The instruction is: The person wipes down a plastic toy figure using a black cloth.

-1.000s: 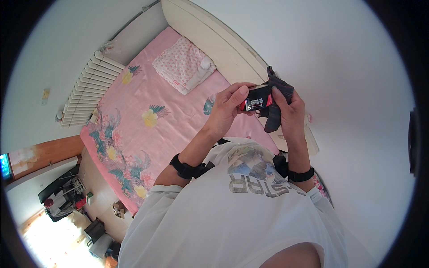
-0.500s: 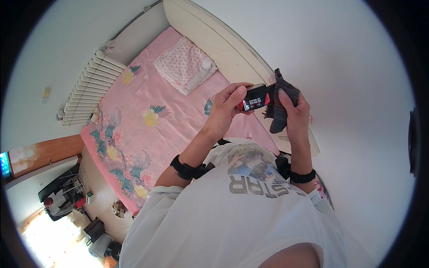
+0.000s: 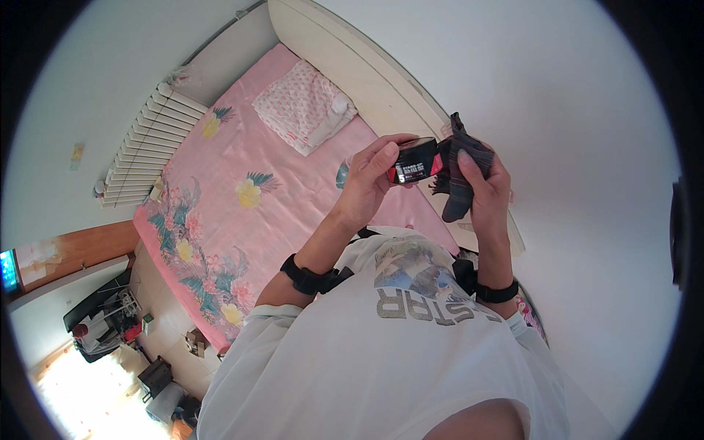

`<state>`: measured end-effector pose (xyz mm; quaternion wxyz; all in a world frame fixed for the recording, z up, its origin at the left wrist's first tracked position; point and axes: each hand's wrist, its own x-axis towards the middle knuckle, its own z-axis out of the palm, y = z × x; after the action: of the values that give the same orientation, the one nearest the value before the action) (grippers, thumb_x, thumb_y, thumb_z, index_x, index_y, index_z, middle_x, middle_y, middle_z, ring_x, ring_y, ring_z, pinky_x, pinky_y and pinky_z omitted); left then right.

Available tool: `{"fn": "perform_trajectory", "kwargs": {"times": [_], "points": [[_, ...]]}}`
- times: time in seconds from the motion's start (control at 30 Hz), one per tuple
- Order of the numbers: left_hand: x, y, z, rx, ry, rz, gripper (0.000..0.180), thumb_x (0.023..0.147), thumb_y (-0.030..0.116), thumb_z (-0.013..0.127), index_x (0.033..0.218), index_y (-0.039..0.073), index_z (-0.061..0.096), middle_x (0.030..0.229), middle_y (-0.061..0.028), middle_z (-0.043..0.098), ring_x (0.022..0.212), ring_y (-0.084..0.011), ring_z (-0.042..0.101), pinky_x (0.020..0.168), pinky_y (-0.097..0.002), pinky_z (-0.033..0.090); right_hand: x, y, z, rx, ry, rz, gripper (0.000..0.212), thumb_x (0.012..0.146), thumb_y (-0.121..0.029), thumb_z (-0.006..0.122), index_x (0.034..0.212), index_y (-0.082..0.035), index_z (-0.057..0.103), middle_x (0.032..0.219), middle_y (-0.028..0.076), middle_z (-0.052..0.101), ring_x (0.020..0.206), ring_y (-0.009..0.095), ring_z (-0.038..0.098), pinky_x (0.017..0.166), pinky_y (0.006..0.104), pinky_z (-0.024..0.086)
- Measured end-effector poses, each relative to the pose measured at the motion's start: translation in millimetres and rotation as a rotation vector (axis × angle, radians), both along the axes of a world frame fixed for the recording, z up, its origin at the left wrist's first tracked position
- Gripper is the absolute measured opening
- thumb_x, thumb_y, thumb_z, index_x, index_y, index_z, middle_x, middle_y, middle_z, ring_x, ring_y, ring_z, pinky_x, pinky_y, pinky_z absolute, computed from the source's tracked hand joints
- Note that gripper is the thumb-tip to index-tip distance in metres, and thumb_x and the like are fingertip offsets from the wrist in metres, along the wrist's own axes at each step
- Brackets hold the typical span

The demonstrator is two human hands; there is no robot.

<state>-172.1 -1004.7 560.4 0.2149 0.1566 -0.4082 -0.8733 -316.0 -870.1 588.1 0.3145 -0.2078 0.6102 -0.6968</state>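
Note:
A small black box with red edges and pale print [image 3: 416,163] is gripped in my left hand [image 3: 372,176], thumb across its front and fingers behind. Just to its right, my right hand [image 3: 487,187] closes round a dark grey striped cloth [image 3: 458,187] with a frayed edge. The thumb presses on the cloth, and part of it sticks up above the fingers while the rest hangs down. The cloth's near edge lies close against the box's right end; I cannot tell whether they touch. Both hands are raised in front of my white shirt.
Below the hands lies a bed with a pink flowered sheet [image 3: 282,213]. A folded white-and-pink quilt [image 3: 302,106] rests near the cream headboard [image 3: 381,81]. A white radiator [image 3: 150,147] stands along the left wall. Bags and boxes [image 3: 154,378] sit on the floor at lower left.
The box has tilted slightly in my left hand, so more of its dark top shows. My right hand and the cloth have shifted only a little.

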Motion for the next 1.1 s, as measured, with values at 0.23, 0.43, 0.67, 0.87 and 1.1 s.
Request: {"fn": "perform_trajectory", "kwargs": {"times": [0.23,0.43,0.67,0.87,1.1], "points": [[-0.6,-1.4,1.1,0.058,0.012,-0.028,0.061,0.098,0.047,0.055,0.132,-0.004,0.054,0.117,-0.011,0.065,0.093,-0.0157,0.063,0.082,-0.0325,0.054,-0.3,5.0,1.8,-0.053,0.105,-0.08,0.039,0.093,-0.009,0.067,0.129,0.004,0.057,0.111,0.011,0.068,0.091,0.013,0.067,0.081,0.0261,0.055],[-10.4,3.7,3.1,-0.164,-0.395,0.099,0.054,0.103,0.046,0.049,0.127,-0.002,0.057,0.108,-0.0081,0.066,0.09,-0.0154,0.062,0.082,-0.0307,0.053,16.7,2.4,22.0,0.088,0.615,-0.008,0.036,0.089,-0.005,0.068,0.125,-0.001,0.062,0.109,0.009,0.068,0.098,0.016,0.065,0.088,0.0286,0.051],[-2.1,7.7,-1.7,-0.19,-0.204,0.071,0.054,0.096,0.024,0.067,0.139,-0.002,0.047,0.115,-0.0088,0.061,0.09,-0.0143,0.065,0.083,-0.0273,0.055,10.3,-2.0,7.8,0.036,0.266,0.031,0.034,0.095,-0.009,0.065,0.128,-0.001,0.06,0.104,0.008,0.068,0.089,0.013,0.066,0.08,0.0261,0.053],[-3.7,13.0,15.3,-0.703,-0.305,0.187,0.064,0.081,-0.002,0.079,0.138,-0.004,0.05,0.111,-0.009,0.061,0.092,-0.0139,0.066,0.082,-0.0273,0.056,-4.6,1.4,2.6,-0.165,-0.128,0.047,0.041,0.098,-0.017,0.064,0.132,0.002,0.055,0.112,0.01,0.067,0.096,0.016,0.067,0.082,0.0296,0.057],[-4.4,12.1,27.1,-0.872,-0.284,0.259,0.06,0.082,-0.006,0.075,0.137,-0.004,0.053,0.11,-0.0112,0.063,0.097,-0.0162,0.068,0.086,-0.0285,0.058,-5.9,1.2,-1.5,-0.256,-0.245,0.067,0.041,0.099,-0.021,0.062,0.13,0.005,0.056,0.115,0.011,0.067,0.1,0.019,0.067,0.089,0.0319,0.055]]}}
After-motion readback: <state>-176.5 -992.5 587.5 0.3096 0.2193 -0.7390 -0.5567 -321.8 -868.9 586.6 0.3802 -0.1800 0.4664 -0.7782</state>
